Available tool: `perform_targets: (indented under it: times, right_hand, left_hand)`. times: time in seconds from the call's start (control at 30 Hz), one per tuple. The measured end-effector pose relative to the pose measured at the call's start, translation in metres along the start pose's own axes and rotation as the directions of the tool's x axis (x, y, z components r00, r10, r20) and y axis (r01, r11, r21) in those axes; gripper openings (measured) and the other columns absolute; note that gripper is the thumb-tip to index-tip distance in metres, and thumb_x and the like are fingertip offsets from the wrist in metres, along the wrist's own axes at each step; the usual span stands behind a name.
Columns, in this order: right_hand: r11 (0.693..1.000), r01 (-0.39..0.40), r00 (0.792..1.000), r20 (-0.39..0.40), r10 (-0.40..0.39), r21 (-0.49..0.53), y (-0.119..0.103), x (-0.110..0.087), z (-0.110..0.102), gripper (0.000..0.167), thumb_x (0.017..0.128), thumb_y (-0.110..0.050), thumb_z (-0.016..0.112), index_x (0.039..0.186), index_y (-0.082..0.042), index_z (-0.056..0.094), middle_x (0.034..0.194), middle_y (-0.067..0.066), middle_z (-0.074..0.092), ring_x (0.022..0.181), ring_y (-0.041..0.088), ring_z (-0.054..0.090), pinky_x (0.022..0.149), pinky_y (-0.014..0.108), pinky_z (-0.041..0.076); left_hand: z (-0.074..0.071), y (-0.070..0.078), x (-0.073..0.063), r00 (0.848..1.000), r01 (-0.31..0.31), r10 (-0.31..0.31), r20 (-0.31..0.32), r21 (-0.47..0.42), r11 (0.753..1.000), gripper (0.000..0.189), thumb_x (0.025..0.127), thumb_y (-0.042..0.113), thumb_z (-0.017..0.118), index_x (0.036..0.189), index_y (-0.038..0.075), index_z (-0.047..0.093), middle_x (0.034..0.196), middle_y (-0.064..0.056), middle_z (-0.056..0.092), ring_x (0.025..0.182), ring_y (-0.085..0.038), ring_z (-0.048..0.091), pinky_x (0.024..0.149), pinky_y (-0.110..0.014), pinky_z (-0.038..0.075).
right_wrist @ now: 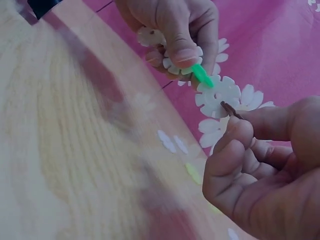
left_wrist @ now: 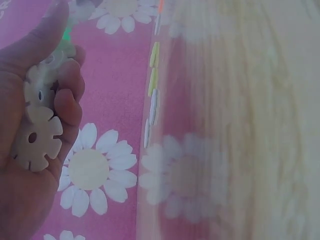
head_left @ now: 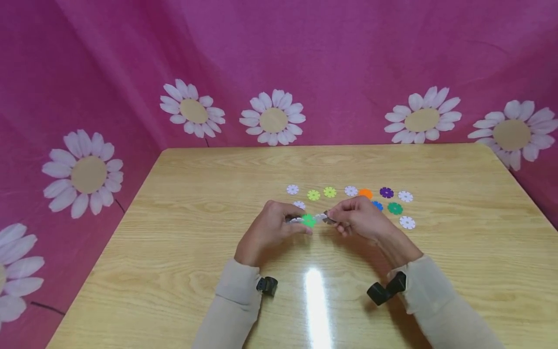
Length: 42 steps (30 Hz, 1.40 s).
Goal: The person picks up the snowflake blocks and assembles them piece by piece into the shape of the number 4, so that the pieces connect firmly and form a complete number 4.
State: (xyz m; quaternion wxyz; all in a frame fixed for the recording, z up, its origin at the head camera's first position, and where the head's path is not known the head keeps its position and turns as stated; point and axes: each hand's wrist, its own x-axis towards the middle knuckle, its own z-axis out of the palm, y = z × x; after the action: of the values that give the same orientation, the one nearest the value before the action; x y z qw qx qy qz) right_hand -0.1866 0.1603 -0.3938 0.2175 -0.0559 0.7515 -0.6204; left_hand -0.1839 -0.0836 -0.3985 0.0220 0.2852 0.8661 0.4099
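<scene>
My left hand (head_left: 269, 227) grips a short chain of notched plastic discs. White discs (left_wrist: 39, 144) of the chain lie against the palm and fingers in the left wrist view. Beyond the left thumb, a bright green disc (right_wrist: 202, 75) sits edge-on, linked to another white disc (right_wrist: 218, 96). Thumb and forefinger of my right hand (head_left: 359, 219) pinch a dark brown disc (right_wrist: 231, 111), seen nearly edge-on. Its edge meets the rim of that end white disc, at a slot. The right fingers hide part of the brown disc.
Loose discs lie behind the hands on the wooden table (head_left: 174, 252): white (head_left: 292, 189), yellow-green (head_left: 329, 192), orange (head_left: 366, 193), purple (head_left: 386, 192), blue (head_left: 378, 206) and dark green (head_left: 395, 208). A pink curtain (head_left: 340, 58) with printed daisies hangs behind the table.
</scene>
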Motion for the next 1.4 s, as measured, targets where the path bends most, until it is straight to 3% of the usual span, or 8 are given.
perform_targets:
  times: [0.2,0.47,0.73,1.1,1.4]
  right_hand:
    - [0.999,0.006,1.000,-0.015,-0.005,0.051,-0.005,0.001,0.000,0.020,0.098,-0.009,0.064,0.099,0.010,0.069,0.076,0.014,0.065,0.060,0.013,0.058,0.056,0.025,0.050]
    - [0.995,0.022,0.999,-0.028,-0.019,0.099,-0.008,-0.004,-0.002,0.019,0.097,-0.009,0.065,0.097,0.010,0.070,0.079,0.017,0.066,0.060,0.012,0.058,0.057,0.025,0.053]
    - [0.998,0.062,0.997,-0.039,-0.060,0.031,-0.006,-0.005,0.003,0.019,0.098,-0.010,0.064,0.097,0.008,0.071,0.079,0.017,0.066,0.060,0.014,0.058,0.056,0.025,0.050]
    - [0.997,0.074,0.997,-0.031,-0.073,0.021,-0.005,-0.006,0.005,0.021,0.099,-0.013,0.065,0.098,0.007,0.072,0.080,0.020,0.065,0.059,0.016,0.058,0.055,0.026,0.049]
    - [0.997,0.070,0.997,-0.040,-0.069,0.028,-0.005,-0.008,0.001,0.024,0.099,-0.016,0.064,0.100,0.007,0.070,0.082,0.017,0.064,0.065,0.017,0.060,0.061,0.028,0.053]
  left_hand:
    - [-0.003,0.001,0.002,1.000,0.012,-0.012,0.012,-0.001,1.000,0.023,0.082,0.024,0.085,0.100,0.012,0.079,0.081,0.011,0.067,0.071,-0.008,0.055,0.066,-0.025,0.050]
    - [-0.005,0.006,0.008,0.997,-0.021,0.017,0.069,0.057,0.998,0.025,0.084,0.029,0.083,0.103,0.013,0.077,0.088,0.012,0.067,0.075,-0.007,0.059,0.071,-0.026,0.051]
    - [-0.004,0.012,0.012,0.994,-0.034,0.023,0.106,0.098,0.995,0.033,0.084,0.030,0.083,0.110,0.011,0.075,0.088,0.008,0.067,0.076,-0.008,0.058,0.070,-0.025,0.051]
    - [0.002,0.013,0.016,0.992,-0.100,0.094,0.088,0.075,0.992,0.008,0.088,0.017,0.078,0.091,0.010,0.075,0.075,0.006,0.063,0.064,-0.011,0.054,0.059,-0.024,0.047]
    - [0.005,0.017,0.016,0.995,-0.048,0.042,0.092,0.054,0.997,0.006,0.092,0.015,0.073,0.092,0.009,0.075,0.074,0.004,0.061,0.060,-0.008,0.049,0.055,-0.023,0.043]
